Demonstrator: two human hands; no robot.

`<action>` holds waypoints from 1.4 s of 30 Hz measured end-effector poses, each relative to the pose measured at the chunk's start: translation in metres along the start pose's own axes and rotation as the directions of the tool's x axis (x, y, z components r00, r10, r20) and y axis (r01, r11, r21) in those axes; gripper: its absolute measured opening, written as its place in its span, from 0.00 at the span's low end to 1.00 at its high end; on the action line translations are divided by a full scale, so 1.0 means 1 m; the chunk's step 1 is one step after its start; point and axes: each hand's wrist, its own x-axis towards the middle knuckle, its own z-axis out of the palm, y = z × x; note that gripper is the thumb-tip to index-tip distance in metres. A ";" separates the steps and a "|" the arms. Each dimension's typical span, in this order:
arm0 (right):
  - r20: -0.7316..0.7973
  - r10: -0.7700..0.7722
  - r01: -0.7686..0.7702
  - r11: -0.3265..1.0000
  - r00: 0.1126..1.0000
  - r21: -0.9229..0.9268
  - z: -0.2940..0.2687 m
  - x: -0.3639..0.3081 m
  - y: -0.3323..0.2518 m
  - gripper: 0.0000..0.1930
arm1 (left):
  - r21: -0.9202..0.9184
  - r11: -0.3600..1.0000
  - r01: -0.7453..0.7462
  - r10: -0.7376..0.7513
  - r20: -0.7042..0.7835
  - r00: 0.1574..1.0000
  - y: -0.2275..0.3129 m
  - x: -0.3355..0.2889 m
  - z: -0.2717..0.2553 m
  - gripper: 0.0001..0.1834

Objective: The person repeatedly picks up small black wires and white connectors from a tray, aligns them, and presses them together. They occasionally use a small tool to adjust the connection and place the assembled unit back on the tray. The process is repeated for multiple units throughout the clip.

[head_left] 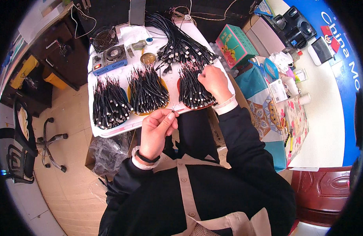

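Observation:
My left hand (160, 126) is at the table's front edge, thumb and forefinger pinched together. A tiny thin thing pokes out between their tips, too small to make out. My right hand (214, 81) rests on the right-hand pile of short black cables (192, 88), its fingers curled in at the wire ends. What those fingers grip is hidden. This pile lies on a red tray (205, 106). Beside it, more short cables (147, 91) fill a yellow tray (166, 83), and a third pile (108, 103) lies at the left. Metal plugs face me; reddish wire ends point away.
Longer black cables (177, 41) spread over the back of the white table (130, 128). A blue heating device (109, 61) with a lit switch, a fan (105, 39) and a small round tin (148, 58) stand back left. A green-pink box (236, 45) is on the right.

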 end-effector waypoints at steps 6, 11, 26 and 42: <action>-0.082 -0.022 0.043 0.965 0.996 0.260 0.000 0.002 0.007 0.11 | 0.000 1.000 -0.017 0.017 -0.004 1.000 -0.001 0.001 -0.001 0.07; -0.117 -0.043 0.106 0.781 0.992 0.615 -0.038 -0.032 -0.016 0.07 | -0.029 0.998 -0.056 0.054 -0.086 0.995 0.005 0.004 0.007 0.07; -0.088 -0.293 0.262 0.632 0.952 0.729 -0.069 -0.145 -0.072 0.06 | -0.016 0.976 -0.219 0.218 -0.035 0.975 0.009 -0.001 0.041 0.09; 0.018 -0.361 -0.051 -0.082 0.932 0.995 -0.070 -0.133 -0.057 0.04 | -0.017 0.982 -0.188 0.189 0.076 0.979 0.009 -0.016 0.045 0.08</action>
